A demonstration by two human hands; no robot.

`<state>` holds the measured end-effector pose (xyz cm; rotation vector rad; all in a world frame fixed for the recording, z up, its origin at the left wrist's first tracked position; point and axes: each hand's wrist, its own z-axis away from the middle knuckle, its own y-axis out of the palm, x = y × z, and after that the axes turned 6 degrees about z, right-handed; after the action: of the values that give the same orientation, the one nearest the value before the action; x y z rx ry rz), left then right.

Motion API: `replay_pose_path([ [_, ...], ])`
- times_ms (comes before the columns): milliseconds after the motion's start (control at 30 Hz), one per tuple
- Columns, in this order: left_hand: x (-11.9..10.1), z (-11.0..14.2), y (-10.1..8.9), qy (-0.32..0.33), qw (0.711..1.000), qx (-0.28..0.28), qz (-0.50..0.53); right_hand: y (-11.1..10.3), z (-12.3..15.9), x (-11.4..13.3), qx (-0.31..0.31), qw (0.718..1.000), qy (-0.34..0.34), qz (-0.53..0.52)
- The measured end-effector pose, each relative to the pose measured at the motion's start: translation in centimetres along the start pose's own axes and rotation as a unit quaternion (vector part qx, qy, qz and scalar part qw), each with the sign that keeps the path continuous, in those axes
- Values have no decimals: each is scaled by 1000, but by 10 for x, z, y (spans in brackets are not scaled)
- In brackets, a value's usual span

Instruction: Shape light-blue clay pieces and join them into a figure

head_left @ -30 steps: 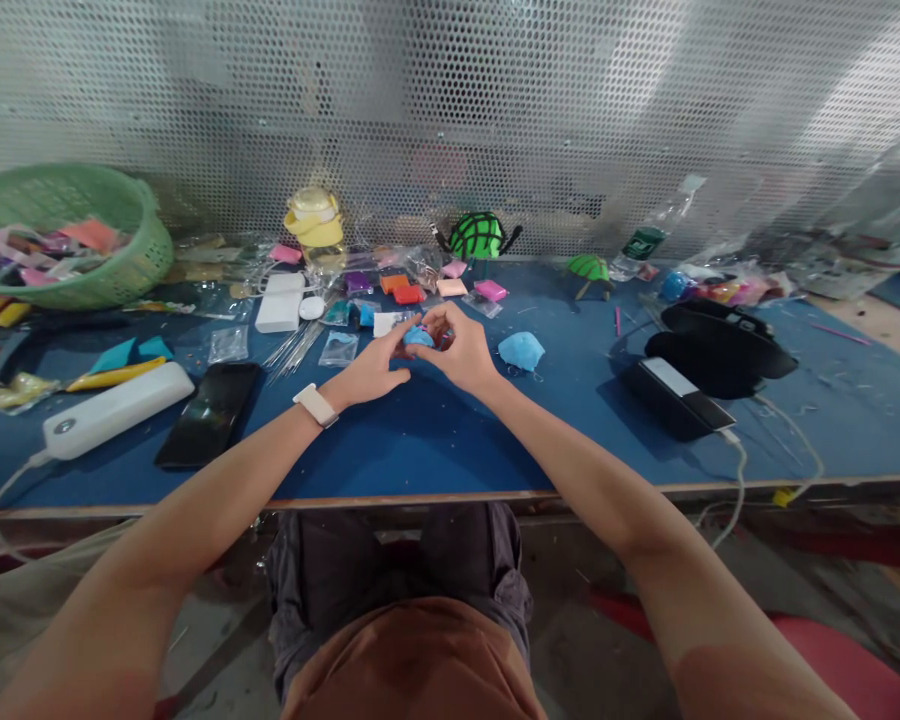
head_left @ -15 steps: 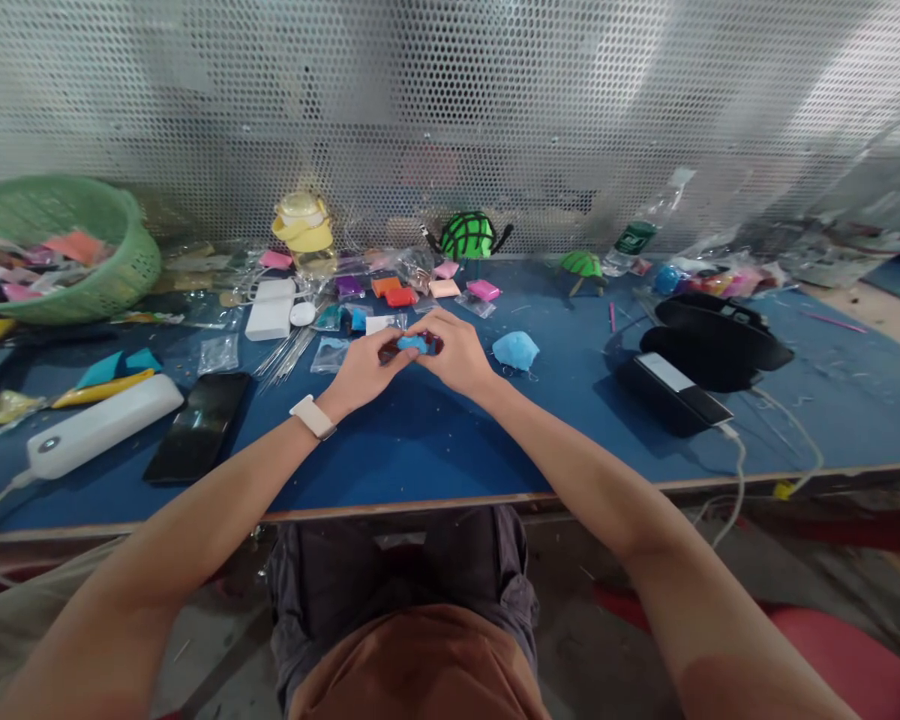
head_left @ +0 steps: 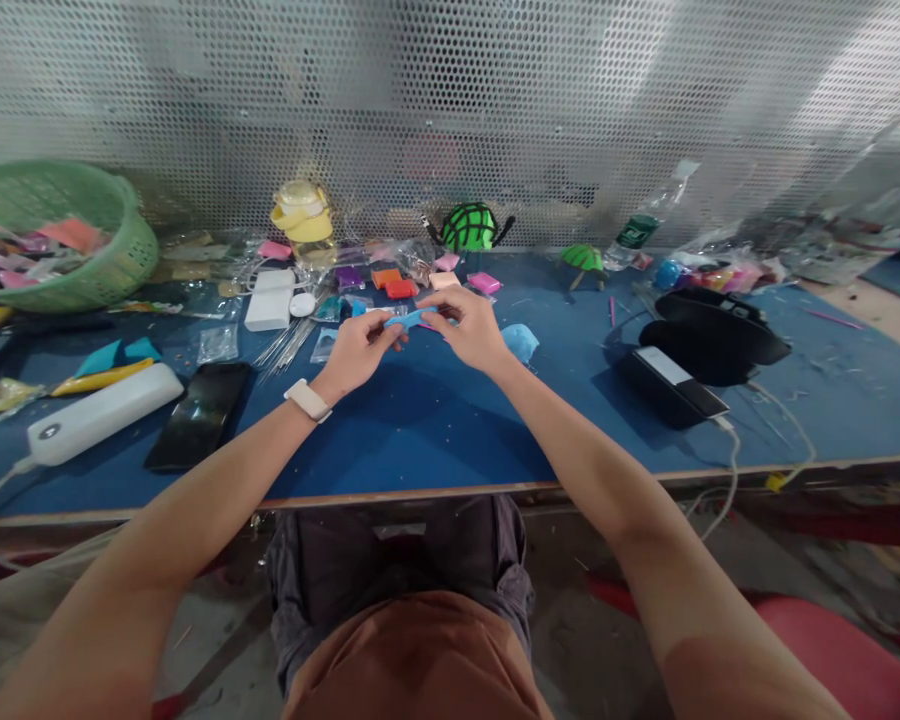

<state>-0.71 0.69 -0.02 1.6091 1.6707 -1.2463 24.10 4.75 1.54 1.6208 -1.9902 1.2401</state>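
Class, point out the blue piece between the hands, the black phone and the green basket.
Blue piece (head_left: pixel 409 319): head view, its exposed middle.
Black phone (head_left: pixel 199 416): head view, its upper face.
Green basket (head_left: pixel 129 266): head view, its outer wall.

Over where I stand the light is flat and fairly dim, brightest on the perforated metal panel (head_left: pixel 345 130), where pale streaks glare at the upper right. A dark shadow spreads across the blue worktop (head_left: pixel 420 430) left of the black box (head_left: pixel 686 402), away from that brighter side. The phone (head_left: pixel 199 415) carries a faint sheen, and a clear packet (head_left: pixel 217 343) glints. Below the worktop's edge, the floor (head_left: pixel 562 620) sinks into gloom. The small blue piece (head_left: pixel 411 319) looks soft-edged, and the far right side smears. Wide-angle stretching swells the forearms (head_left: pixel 607 470) toward the lower corners.
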Motion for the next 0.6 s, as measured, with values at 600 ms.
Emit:
replay_pose_path([
  [600, 7, 1, -3, -40, 996, -3, 74, 17, 13, 10, 174, 937, 180, -242],
])
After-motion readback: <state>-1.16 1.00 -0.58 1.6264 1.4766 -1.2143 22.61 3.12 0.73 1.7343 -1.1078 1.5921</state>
